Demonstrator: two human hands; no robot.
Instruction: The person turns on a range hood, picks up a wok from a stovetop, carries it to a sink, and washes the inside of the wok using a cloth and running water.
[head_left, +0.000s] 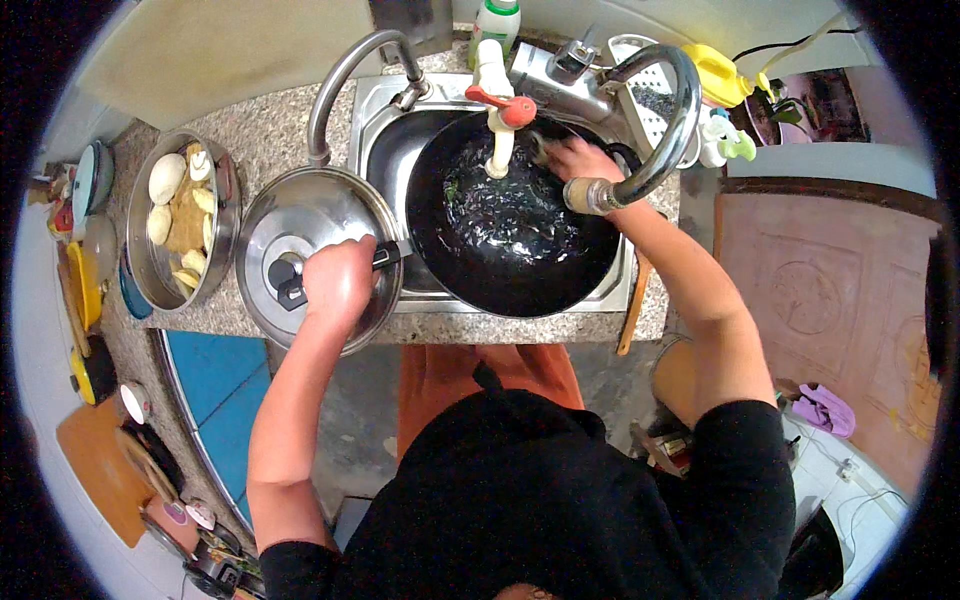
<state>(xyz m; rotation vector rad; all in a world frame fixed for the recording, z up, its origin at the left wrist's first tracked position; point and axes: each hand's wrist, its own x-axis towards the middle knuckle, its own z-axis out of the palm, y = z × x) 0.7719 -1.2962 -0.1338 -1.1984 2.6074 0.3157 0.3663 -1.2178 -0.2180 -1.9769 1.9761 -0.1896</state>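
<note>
A black wok (517, 289) sits tilted in the stainless steel sink (382, 161), with rippling water and a few green bits inside. My left hand (337, 277) is closed around the wok's long black handle (387, 256). Beneath that hand lies a round steel lid (262, 225) with a dark knob (283, 270). My right hand (585, 159) is inside the wok near its far right wall, blurred. A small pale thing (538, 146) shows by its fingertips; whether they grip it is unclear. Over the water hangs a white plastic tap (493, 71) with a red lever (517, 110).
Curved metal faucets (322, 112) (686, 97) arch on both sides. A steel basin (133, 247) of pale food pieces stands left on the granite counter (262, 124). A wooden-handled utensil (636, 307) lies right. Behind are a green-capped bottle (498, 26) and yellow jug (712, 75).
</note>
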